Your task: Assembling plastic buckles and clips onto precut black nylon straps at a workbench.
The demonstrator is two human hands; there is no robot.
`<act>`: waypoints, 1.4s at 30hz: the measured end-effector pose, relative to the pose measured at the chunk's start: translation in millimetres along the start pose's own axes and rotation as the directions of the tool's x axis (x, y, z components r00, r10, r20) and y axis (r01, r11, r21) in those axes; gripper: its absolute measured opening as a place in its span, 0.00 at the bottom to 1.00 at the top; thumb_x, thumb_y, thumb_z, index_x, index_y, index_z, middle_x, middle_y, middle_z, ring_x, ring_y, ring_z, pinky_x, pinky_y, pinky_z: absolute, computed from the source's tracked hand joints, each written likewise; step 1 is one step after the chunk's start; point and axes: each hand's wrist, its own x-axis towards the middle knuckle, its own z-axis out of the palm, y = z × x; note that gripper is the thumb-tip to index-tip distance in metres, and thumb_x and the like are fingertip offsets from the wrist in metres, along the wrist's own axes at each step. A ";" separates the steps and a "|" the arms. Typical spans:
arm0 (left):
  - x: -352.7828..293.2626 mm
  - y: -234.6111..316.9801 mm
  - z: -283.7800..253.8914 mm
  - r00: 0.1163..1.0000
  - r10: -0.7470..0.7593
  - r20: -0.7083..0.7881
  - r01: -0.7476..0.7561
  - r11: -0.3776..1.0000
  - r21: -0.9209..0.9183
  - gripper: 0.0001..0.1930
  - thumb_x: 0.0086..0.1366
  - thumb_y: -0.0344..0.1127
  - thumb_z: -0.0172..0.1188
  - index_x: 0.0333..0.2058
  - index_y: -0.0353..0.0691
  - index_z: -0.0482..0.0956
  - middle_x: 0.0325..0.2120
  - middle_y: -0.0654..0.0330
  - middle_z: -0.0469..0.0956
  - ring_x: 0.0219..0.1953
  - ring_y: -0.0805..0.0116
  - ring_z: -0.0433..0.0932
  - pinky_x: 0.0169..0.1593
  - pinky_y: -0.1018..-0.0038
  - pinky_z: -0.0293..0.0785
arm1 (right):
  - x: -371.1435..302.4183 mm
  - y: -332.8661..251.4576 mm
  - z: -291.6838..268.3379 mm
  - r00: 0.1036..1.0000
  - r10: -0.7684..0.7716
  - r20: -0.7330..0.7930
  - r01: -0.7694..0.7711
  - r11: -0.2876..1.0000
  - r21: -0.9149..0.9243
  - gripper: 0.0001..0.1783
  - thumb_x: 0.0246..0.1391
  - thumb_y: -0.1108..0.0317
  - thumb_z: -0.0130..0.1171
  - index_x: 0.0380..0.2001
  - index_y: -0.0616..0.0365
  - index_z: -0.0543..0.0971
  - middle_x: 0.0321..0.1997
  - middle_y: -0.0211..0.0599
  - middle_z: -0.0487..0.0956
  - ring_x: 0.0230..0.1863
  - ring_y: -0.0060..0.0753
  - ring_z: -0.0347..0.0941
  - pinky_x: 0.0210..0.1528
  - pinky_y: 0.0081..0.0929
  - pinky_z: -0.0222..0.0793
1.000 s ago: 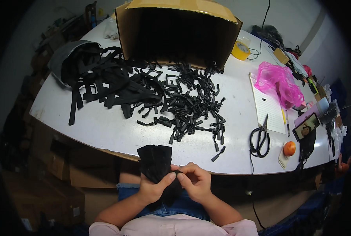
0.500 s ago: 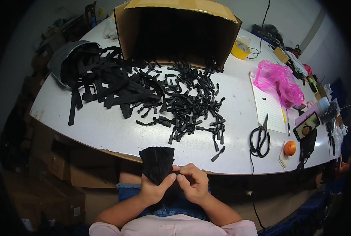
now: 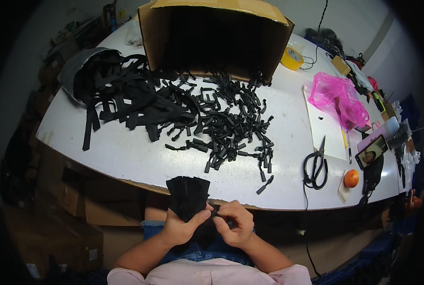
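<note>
A fanned bundle of black zipper tape strips (image 3: 188,194) stands up out of my left hand (image 3: 183,227), whose thumb and fingers close round its lower part. Close beside it, at the table's front edge, my right hand (image 3: 235,222) is pinched, its fingers curled near the left fingertips. Something small and dark lies at that pinch; I cannot make out what it is. Beyond both hands, a loose pile of black zipper sliders with long pull tabs (image 3: 231,128) is spread over the white table (image 3: 121,159). One slider (image 3: 265,185) lies apart, nearest the right hand.
An open cardboard box (image 3: 216,5) lies behind the pile. Long black strips (image 3: 145,107) spill from a grey bag (image 3: 74,71) at left. Right: black-handled scissors (image 3: 315,168), notepad (image 3: 330,140), pink plastic bag (image 3: 338,97), yellow tape roll (image 3: 292,59), an orange fruit (image 3: 351,179), propped phone (image 3: 372,152).
The bundle and my left hand have shifted slightly left. The right fingertips have drawn a little apart from the left thumb, keeping their pinch. Things on the table stay put.
</note>
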 end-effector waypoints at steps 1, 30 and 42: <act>-1.1 -2.5 0.0 1.000 -0.022 -0.021 0.022 1.000 0.006 0.07 0.53 0.28 0.57 0.33 0.36 0.74 0.29 0.62 0.75 0.31 0.76 0.72 0.37 0.80 0.68 | 0.9 -3.5 -0.3 0.991 0.131 -0.004 -0.131 0.990 0.046 0.04 0.44 0.77 0.53 0.27 0.64 0.71 0.22 0.31 0.69 0.19 0.14 0.61 0.20 0.12 0.56; -1.8 -8.0 -7.7 0.988 -0.129 0.080 0.149 0.924 -0.352 0.11 0.44 0.25 0.62 0.27 0.35 0.69 0.23 0.58 0.68 0.21 0.71 0.70 0.24 0.79 0.69 | 5.4 -11.5 -10.2 0.776 0.543 0.321 -0.629 0.628 0.458 0.03 0.48 0.74 0.52 0.27 0.63 0.71 0.22 0.27 0.70 0.19 0.11 0.61 0.20 0.09 0.57; -2.4 -19.9 -1.6 0.860 0.492 0.133 -0.509 0.817 0.269 0.05 0.51 0.27 0.56 0.29 0.36 0.74 0.23 0.62 0.68 0.23 0.74 0.69 0.26 0.83 0.65 | -6.4 -3.6 -8.6 0.611 0.639 0.467 -0.722 0.208 0.660 0.08 0.50 0.70 0.50 0.31 0.64 0.71 0.18 0.32 0.70 0.15 0.19 0.63 0.16 0.14 0.59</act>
